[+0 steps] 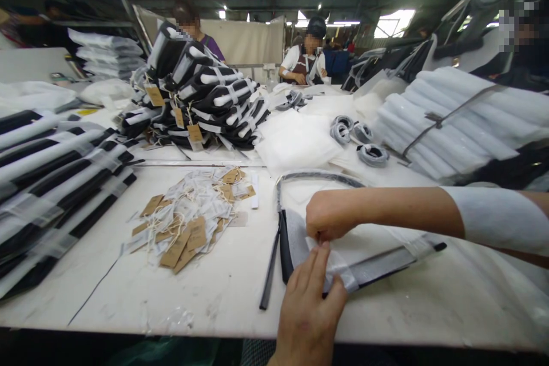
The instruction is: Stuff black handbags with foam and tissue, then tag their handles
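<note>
A flat black-and-grey bag [295,240] with a curved strap [317,174] lies on the white table in front of me. Translucent film bands [349,279] cross its lower part. My right hand [330,216] is closed in a pinch over the bag, on a strip of clear film that is mostly hidden under the fingers. Just below it, my left hand [306,303] rests on the bag's near edge with fingers stretched out, its fingertips almost touching the right hand. A loose dark strap end [270,269] hangs down at the bag's left side.
Brown tags with white strings [189,234] are heaped left of the bag. Wrapped black bags are piled at the far left [206,86] and near left [60,183]. Rolled straps [372,154], white sheets [295,140] and a tied white stack [463,114] lie beyond. Co-workers [306,63] sit opposite.
</note>
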Demonstrator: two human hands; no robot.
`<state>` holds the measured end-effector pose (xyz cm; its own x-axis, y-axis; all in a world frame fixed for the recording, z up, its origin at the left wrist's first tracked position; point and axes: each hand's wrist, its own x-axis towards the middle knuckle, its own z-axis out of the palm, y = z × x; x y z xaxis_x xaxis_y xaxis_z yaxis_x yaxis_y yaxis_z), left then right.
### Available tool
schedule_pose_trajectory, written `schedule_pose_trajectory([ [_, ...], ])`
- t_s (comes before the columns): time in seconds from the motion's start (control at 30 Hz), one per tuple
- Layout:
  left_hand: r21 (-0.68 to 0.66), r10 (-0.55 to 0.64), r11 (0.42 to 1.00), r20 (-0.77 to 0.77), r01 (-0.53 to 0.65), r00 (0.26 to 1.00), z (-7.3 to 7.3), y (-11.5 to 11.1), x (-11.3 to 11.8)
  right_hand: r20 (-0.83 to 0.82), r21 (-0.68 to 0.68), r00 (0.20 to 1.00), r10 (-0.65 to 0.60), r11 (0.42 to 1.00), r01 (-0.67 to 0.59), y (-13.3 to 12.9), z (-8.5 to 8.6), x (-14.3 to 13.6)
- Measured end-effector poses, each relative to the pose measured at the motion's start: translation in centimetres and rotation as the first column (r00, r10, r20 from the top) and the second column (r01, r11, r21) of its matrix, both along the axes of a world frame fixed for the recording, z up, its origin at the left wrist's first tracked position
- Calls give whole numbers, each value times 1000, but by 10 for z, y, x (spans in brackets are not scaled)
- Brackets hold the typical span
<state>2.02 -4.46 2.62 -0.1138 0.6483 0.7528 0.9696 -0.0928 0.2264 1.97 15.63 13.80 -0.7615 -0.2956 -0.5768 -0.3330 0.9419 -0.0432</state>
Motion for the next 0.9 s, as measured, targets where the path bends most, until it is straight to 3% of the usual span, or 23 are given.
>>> schedule_pose_trajectory([
  [0.3, 33, -12, 999, -4, 12, 1000, -10, 3, 0, 127, 39, 992, 5, 999, -11, -3, -3, -22],
  [0.57, 68, 9, 998, -9, -8, 1000, -8, 5, 1, 49, 73, 999, 9, 997, -13, 9, -11, -30],
  [0.73, 94, 39, 995, -13, -37, 999, -7, 7, 0, 54, -121, 997, -51, 991, 58, 27, -23, -30],
  [0.9, 141, 60, 988, -21, -56, 998, -9, 10, 1, 153, -343, 982, -115, 925, 162, 42, -28, -34],
])
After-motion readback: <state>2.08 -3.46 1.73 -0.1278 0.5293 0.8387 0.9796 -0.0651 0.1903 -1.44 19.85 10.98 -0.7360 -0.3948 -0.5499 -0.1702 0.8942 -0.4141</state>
